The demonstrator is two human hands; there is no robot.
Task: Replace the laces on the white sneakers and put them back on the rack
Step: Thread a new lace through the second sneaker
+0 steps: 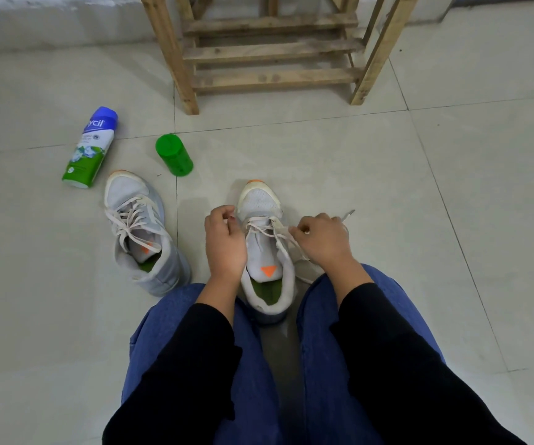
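A white sneaker (261,200) with an orange toe tip stands on the floor between my knees, toe pointing away. Its cream lace (267,228) runs through the lower eyelets only. My right hand (322,240) pinches the lace at the shoe's right side, and a loose lace end (348,214) sticks out beyond it. My left hand (225,237) is at the shoe's left side with curled fingers; whether it holds lace is hidden. The second white sneaker (131,200) stands to the left, fully laced with loose ends.
A wooden slatted rack (272,49) stands ahead on the tiled floor. A blue, white and green spray can (90,149) lies at the left, with a green cap (174,155) beside it. My knees in blue trousers (195,348) flank the shoe.
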